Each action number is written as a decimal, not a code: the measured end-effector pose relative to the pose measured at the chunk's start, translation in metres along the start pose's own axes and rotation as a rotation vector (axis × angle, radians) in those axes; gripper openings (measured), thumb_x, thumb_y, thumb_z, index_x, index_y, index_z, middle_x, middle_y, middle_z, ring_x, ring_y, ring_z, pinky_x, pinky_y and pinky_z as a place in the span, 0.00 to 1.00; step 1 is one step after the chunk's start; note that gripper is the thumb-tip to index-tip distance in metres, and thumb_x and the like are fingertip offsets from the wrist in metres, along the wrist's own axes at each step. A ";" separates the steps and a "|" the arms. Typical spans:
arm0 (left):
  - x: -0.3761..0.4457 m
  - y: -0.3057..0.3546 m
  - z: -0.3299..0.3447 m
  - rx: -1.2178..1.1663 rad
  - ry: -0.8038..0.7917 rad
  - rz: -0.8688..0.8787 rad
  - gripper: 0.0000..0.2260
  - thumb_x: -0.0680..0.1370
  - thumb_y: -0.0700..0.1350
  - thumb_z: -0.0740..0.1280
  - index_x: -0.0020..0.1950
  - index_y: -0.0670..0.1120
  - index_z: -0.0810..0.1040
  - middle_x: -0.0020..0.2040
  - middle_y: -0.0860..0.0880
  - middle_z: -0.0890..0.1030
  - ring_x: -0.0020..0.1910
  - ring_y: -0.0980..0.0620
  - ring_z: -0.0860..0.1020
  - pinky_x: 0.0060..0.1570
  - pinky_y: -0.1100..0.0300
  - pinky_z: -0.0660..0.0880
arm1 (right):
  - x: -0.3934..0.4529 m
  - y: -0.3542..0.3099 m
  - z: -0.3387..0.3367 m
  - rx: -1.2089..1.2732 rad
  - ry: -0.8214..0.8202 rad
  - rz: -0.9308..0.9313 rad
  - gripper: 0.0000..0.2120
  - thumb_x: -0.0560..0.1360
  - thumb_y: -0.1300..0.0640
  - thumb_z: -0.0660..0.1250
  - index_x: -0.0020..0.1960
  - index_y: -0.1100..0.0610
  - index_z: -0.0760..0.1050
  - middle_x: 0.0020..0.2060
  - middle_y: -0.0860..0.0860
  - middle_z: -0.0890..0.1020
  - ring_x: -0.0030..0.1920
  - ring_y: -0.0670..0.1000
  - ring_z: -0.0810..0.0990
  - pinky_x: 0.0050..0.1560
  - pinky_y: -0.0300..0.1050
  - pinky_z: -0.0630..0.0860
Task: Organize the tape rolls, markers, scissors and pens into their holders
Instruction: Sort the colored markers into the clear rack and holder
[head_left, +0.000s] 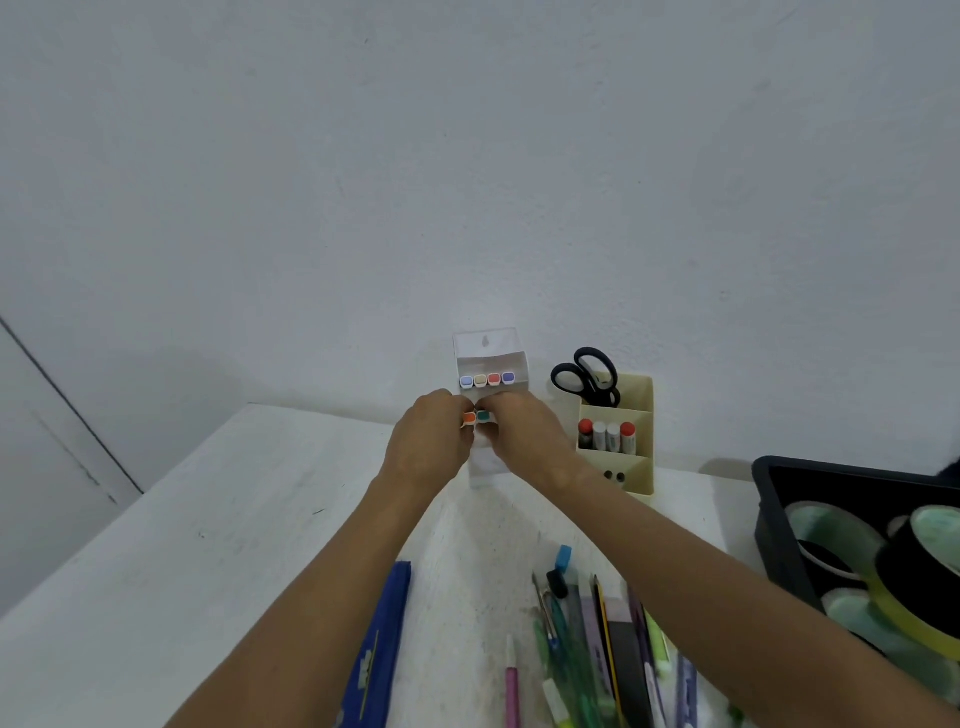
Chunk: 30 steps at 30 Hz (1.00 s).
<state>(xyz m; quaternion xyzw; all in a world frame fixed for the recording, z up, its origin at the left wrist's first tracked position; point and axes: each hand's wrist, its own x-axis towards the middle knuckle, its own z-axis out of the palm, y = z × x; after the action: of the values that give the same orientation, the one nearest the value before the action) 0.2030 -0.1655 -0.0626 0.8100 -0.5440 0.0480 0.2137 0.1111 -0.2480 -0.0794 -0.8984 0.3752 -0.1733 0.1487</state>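
A white marker box (491, 358) stands against the wall with several colour-capped markers (487, 380) in its back row. In front of it, my left hand (431, 447) grips an orange-capped marker (469, 418) and my right hand (524, 434) grips a green-capped marker (484, 416), both held upright at the box's front row. The lower front of the box is hidden behind my hands. Black scissors (589, 376) stand in the cream holder (636, 441), with several markers (607, 435) in its middle compartment. Tape rolls (841, 540) lie in a black bin (769, 519).
Loose pens and pencils (597, 644) lie in a heap at the table's near edge, with a pink pen (512, 686) apart on their left. A blue pouch (382, 649) lies near the left forearm. The white wall rises right behind the holders.
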 end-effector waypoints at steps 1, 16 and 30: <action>0.001 -0.001 0.002 -0.002 -0.001 -0.003 0.10 0.80 0.43 0.62 0.56 0.46 0.81 0.48 0.47 0.80 0.44 0.50 0.78 0.42 0.64 0.70 | 0.001 0.000 0.002 0.000 -0.008 0.011 0.11 0.79 0.57 0.63 0.60 0.54 0.76 0.54 0.54 0.82 0.52 0.54 0.80 0.58 0.46 0.76; 0.011 -0.004 0.018 0.123 0.051 0.039 0.09 0.80 0.43 0.61 0.55 0.43 0.79 0.52 0.45 0.73 0.44 0.48 0.76 0.39 0.57 0.75 | 0.007 0.011 0.014 -0.005 0.057 -0.016 0.11 0.79 0.59 0.62 0.60 0.55 0.75 0.53 0.55 0.82 0.50 0.55 0.81 0.55 0.47 0.77; -0.123 0.018 0.010 -0.148 -0.417 -0.120 0.16 0.75 0.51 0.68 0.62 0.48 0.76 0.54 0.47 0.80 0.50 0.50 0.79 0.48 0.58 0.76 | -0.130 0.000 -0.038 0.035 -0.313 -0.016 0.10 0.72 0.54 0.69 0.49 0.59 0.79 0.46 0.54 0.81 0.41 0.49 0.77 0.41 0.40 0.73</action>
<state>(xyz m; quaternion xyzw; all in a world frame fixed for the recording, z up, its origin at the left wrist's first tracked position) 0.1355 -0.0692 -0.1049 0.8154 -0.5293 -0.1732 0.1581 0.0096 -0.1593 -0.0709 -0.9146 0.3372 -0.0390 0.2196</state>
